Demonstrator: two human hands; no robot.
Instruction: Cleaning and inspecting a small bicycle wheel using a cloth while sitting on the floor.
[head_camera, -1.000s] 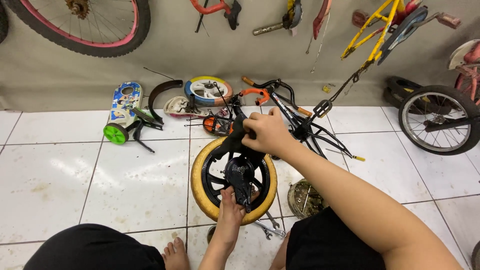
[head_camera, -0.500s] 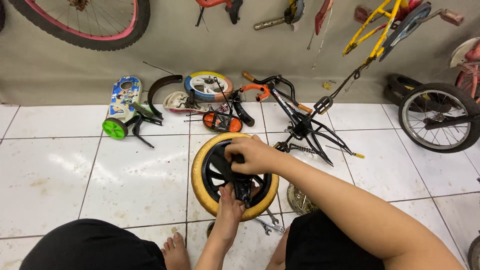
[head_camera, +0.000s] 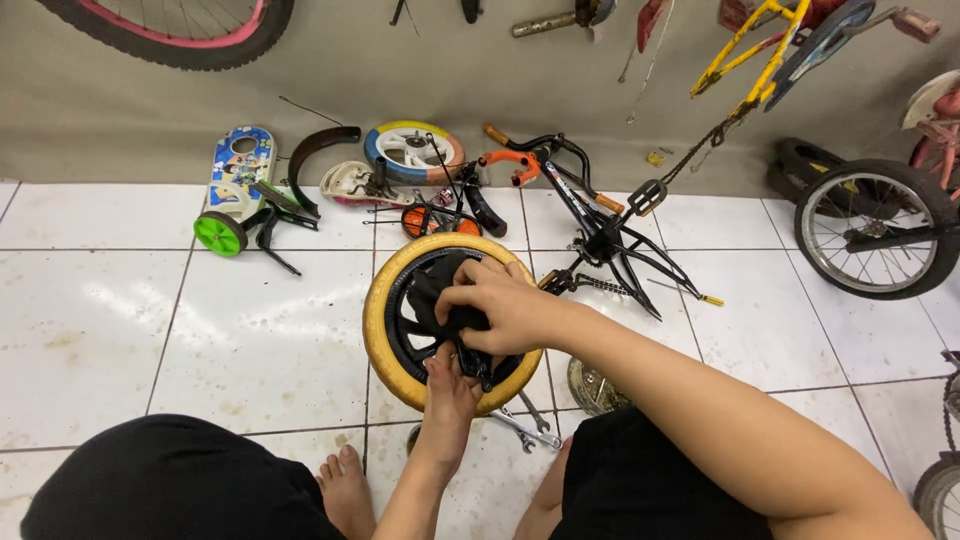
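A small bicycle wheel with a yellow tyre (head_camera: 378, 310) and black plastic spokes lies flat on the white tiled floor between my knees. My right hand (head_camera: 500, 305) presses a dark cloth (head_camera: 432, 290) onto the wheel's hub, fingers curled over it. My left hand (head_camera: 450, 385) reaches up from below and grips the wheel's near side at the spokes. The hub itself is hidden under the cloth and my hands.
A wrench (head_camera: 525, 428) lies on the tile below the wheel, and a chainring (head_camera: 592, 388) just right of it. A black bike frame with handlebars (head_camera: 600, 235), a green training wheel (head_camera: 220, 233), a small multicoloured wheel (head_camera: 412, 150) and a spoked wheel (head_camera: 875, 230) lie along the wall.
My right hand came down from the parts above the wheel onto the hub, bringing the dark cloth with it. My left hand stayed at the wheel's near side.
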